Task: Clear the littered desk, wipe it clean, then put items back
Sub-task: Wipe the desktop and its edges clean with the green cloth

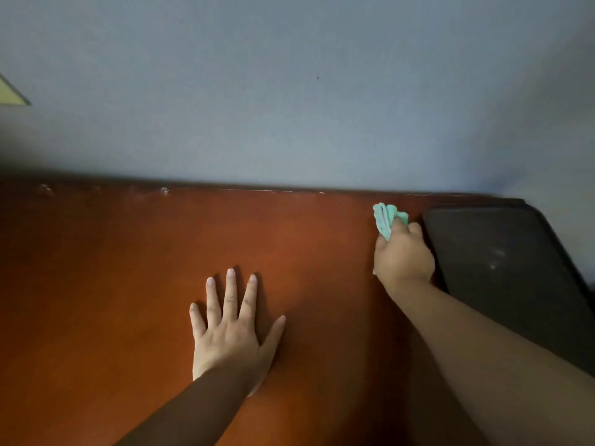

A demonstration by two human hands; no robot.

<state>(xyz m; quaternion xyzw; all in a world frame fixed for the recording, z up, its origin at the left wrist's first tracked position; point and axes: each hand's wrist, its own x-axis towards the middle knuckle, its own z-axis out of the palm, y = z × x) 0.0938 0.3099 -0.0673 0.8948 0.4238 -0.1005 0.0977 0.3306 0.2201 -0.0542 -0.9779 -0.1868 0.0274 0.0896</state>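
The reddish-brown wooden desk fills the lower half of the view. My left hand rests flat on it near the middle, fingers spread and straight. My right hand grips a bunched mint-green cloth and holds it against the desk near the back right. The cloth sticks out beyond my fingers toward the wall. Part of the cloth is hidden under my hand.
A flat black object with rounded corners lies on the desk's right end, right beside my right hand. A grey-blue wall runs along the desk's back edge. Pale scuffs mark the back edge at the left.
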